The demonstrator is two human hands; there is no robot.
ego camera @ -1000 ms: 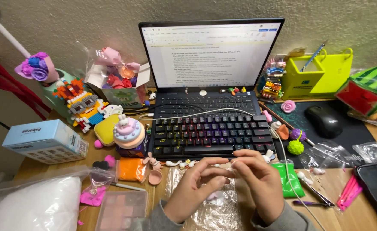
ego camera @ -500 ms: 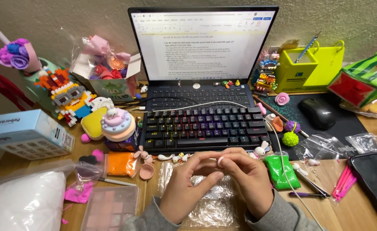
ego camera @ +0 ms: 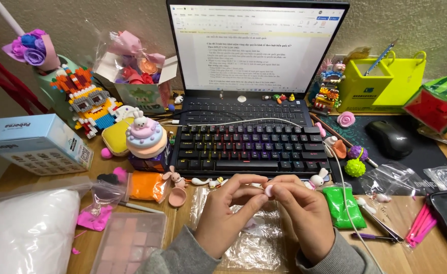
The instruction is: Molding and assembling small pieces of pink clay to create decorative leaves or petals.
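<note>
A small pale pink clay piece (ego camera: 268,190) is pinched between the fingertips of both hands, just in front of the black keyboard (ego camera: 249,150). My left hand (ego camera: 227,213) grips it from the left with thumb and fingers. My right hand (ego camera: 301,215) presses on it from the right. Both hands hover over a sheet of clear plastic (ego camera: 251,243) spread on the wooden desk (ego camera: 183,218). Tiny clay figures, among them a pink rabbit (ego camera: 173,177) and a white rabbit (ego camera: 316,179), line the keyboard's front edge.
An open laptop (ego camera: 254,50) stands behind the keyboard. A green clay bag (ego camera: 339,203) lies to the right, an orange clay bag (ego camera: 144,185) and a pink cup (ego camera: 176,197) to the left. A black mouse (ego camera: 390,139), a pale box (ego camera: 35,144) and a white bag (ego camera: 30,233) flank the area.
The hands have stayed together at the desk's front, rolling the pink piece between the fingertips. The view has shifted slightly, first left, then back right and closer.
</note>
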